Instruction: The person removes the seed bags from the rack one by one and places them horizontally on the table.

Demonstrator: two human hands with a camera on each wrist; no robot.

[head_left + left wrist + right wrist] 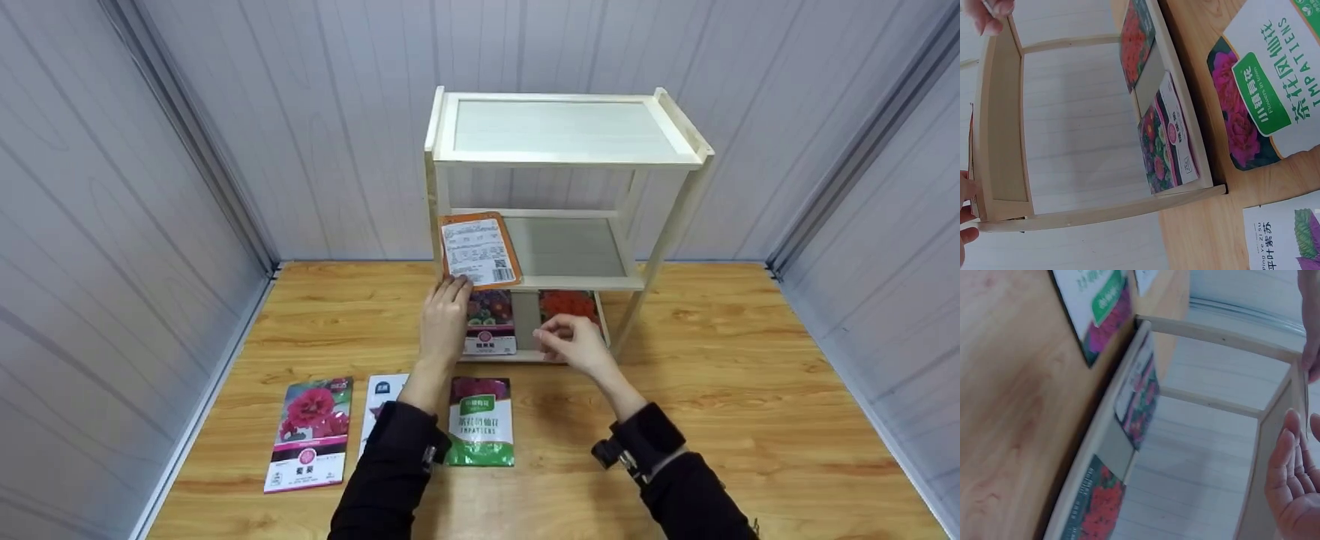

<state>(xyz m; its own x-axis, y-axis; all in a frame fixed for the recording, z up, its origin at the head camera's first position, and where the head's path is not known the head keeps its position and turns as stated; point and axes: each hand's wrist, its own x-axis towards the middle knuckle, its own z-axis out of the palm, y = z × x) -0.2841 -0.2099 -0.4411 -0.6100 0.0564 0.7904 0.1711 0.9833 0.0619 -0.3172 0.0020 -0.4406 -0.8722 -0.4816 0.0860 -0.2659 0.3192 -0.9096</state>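
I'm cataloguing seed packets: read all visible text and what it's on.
"IMPATIENS": impatiens packet
"茶花凤仙花": same packet
"Flowers in town": green label; Chinese unclear
"Ping Ye Zi Su": perilla packet
"平叶紫苏": same packet
Too small or blurred: other print, including on orange-edged packet, pink-flower packet, mixed-flower packet, red-flower packet.

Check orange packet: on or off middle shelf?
On: in the head view, the orange packet lies on the middle shelf, left hand at the packet's near edge.
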